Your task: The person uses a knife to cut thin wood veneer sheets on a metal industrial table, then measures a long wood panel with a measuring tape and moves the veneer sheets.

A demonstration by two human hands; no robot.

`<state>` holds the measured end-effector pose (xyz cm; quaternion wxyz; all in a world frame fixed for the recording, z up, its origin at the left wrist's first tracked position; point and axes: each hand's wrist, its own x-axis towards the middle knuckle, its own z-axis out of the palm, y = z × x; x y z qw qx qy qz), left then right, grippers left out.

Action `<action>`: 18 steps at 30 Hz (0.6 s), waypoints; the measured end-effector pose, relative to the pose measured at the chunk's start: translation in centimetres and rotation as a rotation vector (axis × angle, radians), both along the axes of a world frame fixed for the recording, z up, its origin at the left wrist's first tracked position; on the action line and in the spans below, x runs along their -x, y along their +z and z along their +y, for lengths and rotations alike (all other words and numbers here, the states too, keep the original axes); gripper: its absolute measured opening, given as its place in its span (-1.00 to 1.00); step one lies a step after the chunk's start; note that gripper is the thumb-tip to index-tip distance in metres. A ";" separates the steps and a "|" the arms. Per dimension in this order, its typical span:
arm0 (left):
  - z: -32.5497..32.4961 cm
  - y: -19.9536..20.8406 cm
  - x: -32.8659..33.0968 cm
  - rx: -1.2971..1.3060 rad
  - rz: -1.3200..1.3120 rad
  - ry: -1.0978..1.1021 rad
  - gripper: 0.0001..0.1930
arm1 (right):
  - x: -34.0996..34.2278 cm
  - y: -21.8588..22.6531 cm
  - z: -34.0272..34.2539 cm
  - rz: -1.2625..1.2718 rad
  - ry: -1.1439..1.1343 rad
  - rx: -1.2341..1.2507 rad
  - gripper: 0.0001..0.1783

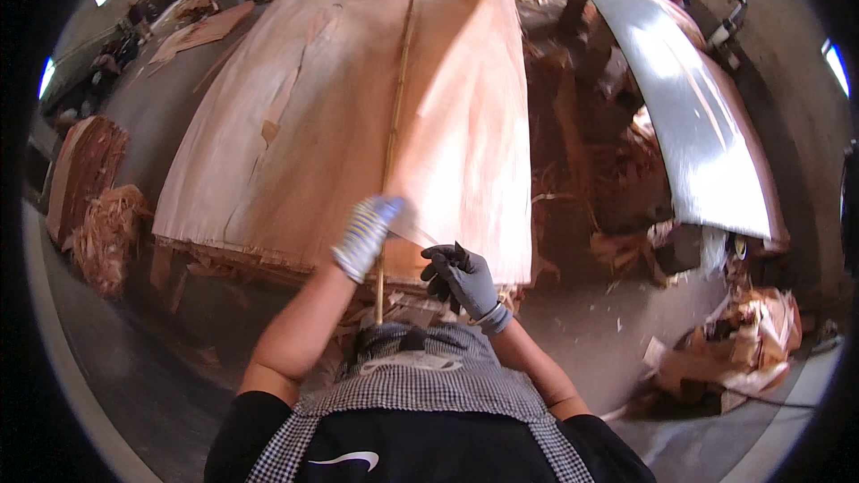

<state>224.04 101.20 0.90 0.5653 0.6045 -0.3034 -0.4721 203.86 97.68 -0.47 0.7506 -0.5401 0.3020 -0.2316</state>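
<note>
A tall stack of thin wood veneer sheets (295, 170) lies in front of me, its near edge ragged. Along its middle runs a thin bamboo stick (398, 94), its near end reaching past the edge toward my apron. My left hand (365, 234), in a striped blue and white glove, is over the stick by the near edge; its fingers are smeared by motion. To its right, my right hand (461, 277) in a dark grey glove has its fingers curled in; what they hold, if anything, I cannot make out. A thin pale strip (413, 231) shows between the hands, blurred.
At right stands a table with a shiny metal sheet top (662, 63). A heap of veneer scraps (743, 349) lies on the floor below it. Bundled veneer pieces (89, 174) stand at the far left, and long offcuts (201, 33) lie behind them.
</note>
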 end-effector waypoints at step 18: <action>13.0 -10.5 -27.0 -0.340 0.611 0.255 -0.51 | -11.1 -14.0 15.3 0.485 -0.479 0.537 -0.77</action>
